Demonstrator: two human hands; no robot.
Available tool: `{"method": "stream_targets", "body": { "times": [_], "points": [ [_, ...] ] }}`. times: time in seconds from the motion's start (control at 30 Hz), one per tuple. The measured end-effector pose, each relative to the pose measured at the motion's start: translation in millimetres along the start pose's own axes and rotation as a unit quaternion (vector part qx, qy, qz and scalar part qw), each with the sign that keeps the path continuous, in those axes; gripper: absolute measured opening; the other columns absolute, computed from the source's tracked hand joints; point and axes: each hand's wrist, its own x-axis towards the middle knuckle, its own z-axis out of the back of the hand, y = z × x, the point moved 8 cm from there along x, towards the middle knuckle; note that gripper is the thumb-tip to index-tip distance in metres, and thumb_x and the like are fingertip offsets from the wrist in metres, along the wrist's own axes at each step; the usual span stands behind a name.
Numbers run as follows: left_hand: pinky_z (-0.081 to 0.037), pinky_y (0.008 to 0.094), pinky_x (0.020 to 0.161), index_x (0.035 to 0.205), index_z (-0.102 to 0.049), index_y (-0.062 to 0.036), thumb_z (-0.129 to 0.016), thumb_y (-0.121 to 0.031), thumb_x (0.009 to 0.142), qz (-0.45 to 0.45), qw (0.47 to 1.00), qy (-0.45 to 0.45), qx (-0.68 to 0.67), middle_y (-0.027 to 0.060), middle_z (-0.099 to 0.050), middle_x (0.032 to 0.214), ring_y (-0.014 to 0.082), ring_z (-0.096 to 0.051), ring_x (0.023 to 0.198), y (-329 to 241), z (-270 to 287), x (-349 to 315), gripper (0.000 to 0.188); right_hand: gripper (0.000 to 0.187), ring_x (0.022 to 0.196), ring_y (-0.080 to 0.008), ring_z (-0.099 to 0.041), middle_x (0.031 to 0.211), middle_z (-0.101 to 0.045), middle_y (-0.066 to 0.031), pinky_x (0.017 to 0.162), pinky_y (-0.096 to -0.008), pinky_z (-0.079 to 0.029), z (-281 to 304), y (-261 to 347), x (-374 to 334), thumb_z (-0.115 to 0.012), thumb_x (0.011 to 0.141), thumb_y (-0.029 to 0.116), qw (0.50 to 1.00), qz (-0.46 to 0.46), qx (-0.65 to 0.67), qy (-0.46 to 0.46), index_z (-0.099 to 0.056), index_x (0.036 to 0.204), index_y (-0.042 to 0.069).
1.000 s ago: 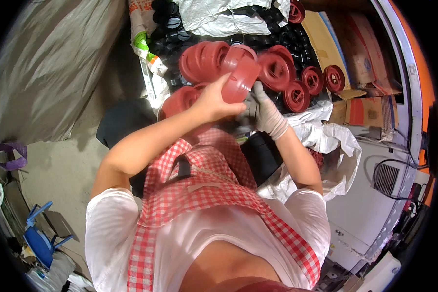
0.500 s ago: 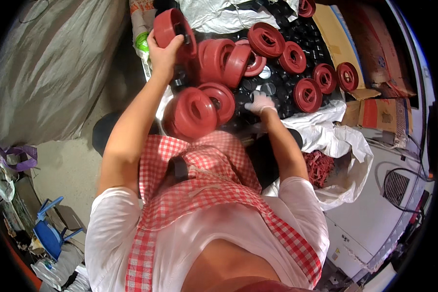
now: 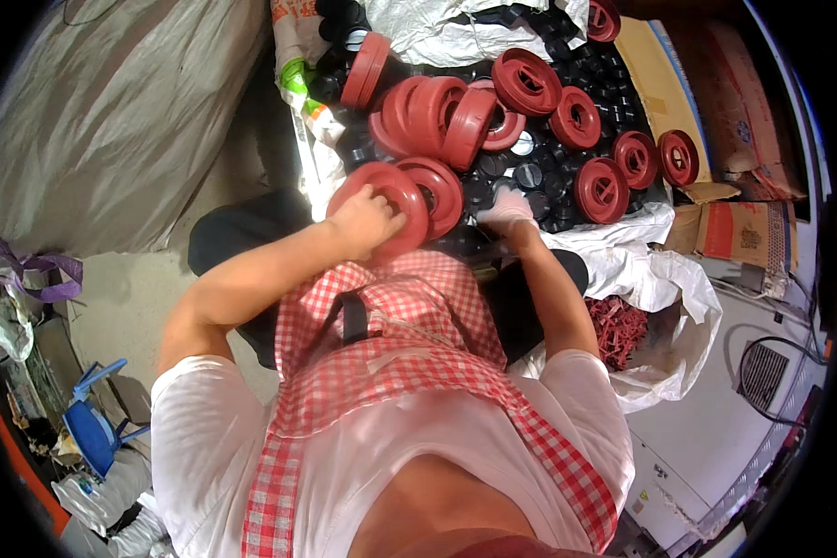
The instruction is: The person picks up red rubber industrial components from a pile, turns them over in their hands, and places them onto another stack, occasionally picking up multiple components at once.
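My bare left hand has its fingers curled over a round red plastic part with a hole in its middle, close to my lap. Another such red part lies against it on the right. My right hand, in a pale glove, is low over a heap of black caps. Its fingers are drawn together and slightly smeared; whatever they may hold is hidden. Beyond my hands, several red parts lean in a row, with a deep red one on its side at their left.
More red parts lie on the caps at right. An open white sack holds red scraps. Cardboard boxes and a white machine cabinet stand at right. A large grey sack and a blue chair are at left.
My left hand has let go of the deep red part at the far left of the heap and come back onto a red part near my lap. The right hand has hardly moved.
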Motion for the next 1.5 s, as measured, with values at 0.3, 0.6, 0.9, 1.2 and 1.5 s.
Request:
{"method": "stream_targets", "body": {
  "times": [0.3,0.6,0.9,1.2,1.5],
  "points": [
    [-0.044,0.0308,0.091,0.132,-0.046,-0.0041,-0.083,-0.020,0.070,0.009,0.574,-0.324,-0.752,0.0029,-0.058,0.113,0.0124,-0.054,0.102,22,105,-34,0.074,0.063,0.113,-0.0188,-0.054,0.123,-0.053,-0.0117,0.097,-0.0339,-0.045,79,120,-134,-0.066,0.075,0.000,0.683,0.345,0.643,-0.029,-0.040,0.132,0.001],
    [-0.047,0.0315,0.092,0.128,-0.050,-0.0011,-0.074,-0.019,0.080,-0.028,0.445,-0.120,-0.887,0.0067,-0.061,0.116,0.0163,-0.058,0.105,25,88,-4,0.057,0.042,0.083,-0.0350,-0.056,0.097,-0.056,-0.0129,0.078,-0.0406,-0.049,103,137,-182,-0.073,0.065,0.014,0.683,0.678,0.006,-0.272,-0.053,0.099,0.002],
    [-0.047,0.0285,0.086,0.135,-0.044,-0.0043,-0.080,-0.019,0.072,-0.002,0.602,-0.334,-0.726,0.0024,-0.058,0.110,0.0110,-0.055,0.096,31,96,-8,0.074,0.053,0.107,-0.0190,-0.057,0.120,-0.055,-0.0090,0.091,-0.0338,-0.048,87,130,-128,-0.065,0.089,0.030,0.823,0.527,0.170,-0.128,-0.046,0.132,0.005],
    [-0.046,0.0298,0.087,0.125,-0.052,-0.0037,-0.078,-0.019,0.070,0.042,0.618,-0.322,-0.716,0.0044,-0.061,0.107,0.0124,-0.056,0.096,26,87,-3,0.064,0.059,0.111,-0.0277,-0.054,0.117,-0.056,-0.0144,0.094,-0.0365,-0.042,61,116,-111,-0.071,0.071,0.011,0.626,0.262,0.715,0.170,-0.048,0.125,0.002],
    [-0.051,0.0300,0.082,0.121,-0.054,-0.0005,-0.072,-0.012,0.078,0.015,0.456,-0.215,-0.863,0.0057,-0.062,0.107,0.0140,-0.061,0.093,26,79,5,0.048,0.052,0.109,-0.0345,-0.053,0.121,-0.054,-0.0127,0.092,-0.0411,-0.044,83,120,-139,-0.075,0.063,0.004,0.795,0.502,0.282,-0.191,-0.058,0.112,0.009]
  ]
}}
